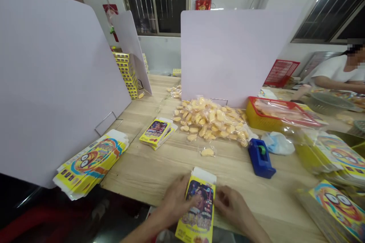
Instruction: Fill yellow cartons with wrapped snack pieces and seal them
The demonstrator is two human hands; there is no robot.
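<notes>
Left hand (177,200) is gripping the yellow box (199,214) at the near edge of the table (137,174), top flap (205,175) standing unclosed; right hand (231,202) is resting half-curled beside it, hold unclear; a small box stack (156,132) is lying beyond, many wrapped pieces (211,119) remaining loose

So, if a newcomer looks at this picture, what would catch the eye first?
Probably the heap of wrapped pale-yellow pieces on the table, in front of an upright white board. Next may come the yellow box at the bottom, in the left hand with the right hand close beside it, and the blue tape dispenser right of centre.
</notes>
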